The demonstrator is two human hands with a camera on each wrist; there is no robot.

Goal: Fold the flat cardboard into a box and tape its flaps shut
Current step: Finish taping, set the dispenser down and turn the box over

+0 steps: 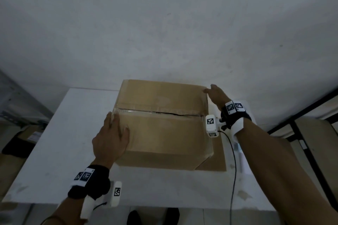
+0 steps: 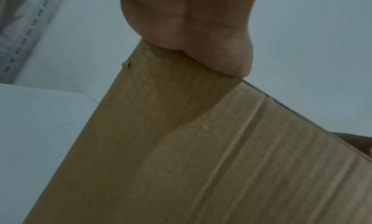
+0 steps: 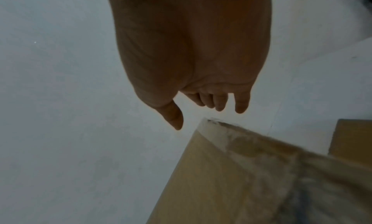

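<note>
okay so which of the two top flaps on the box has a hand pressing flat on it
The near flap, on the person's side of the seam. The left hand lies flat on its left end. The far flap has only the right hand at its right corner.

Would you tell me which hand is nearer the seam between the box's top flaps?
Left. The left hand lies on the seam's end; the right hand is at the box's far right corner.

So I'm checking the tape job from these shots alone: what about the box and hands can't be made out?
- Box underside: hidden in every view; it sits on the table.
- Tape along the top seam: dim glare in the head view; its right end is unclear.
- Left hand fingers: left wrist view shows only the palm.
- Right hand contact with the far corner: head view suggests touching, right wrist view shows a gap.
</note>
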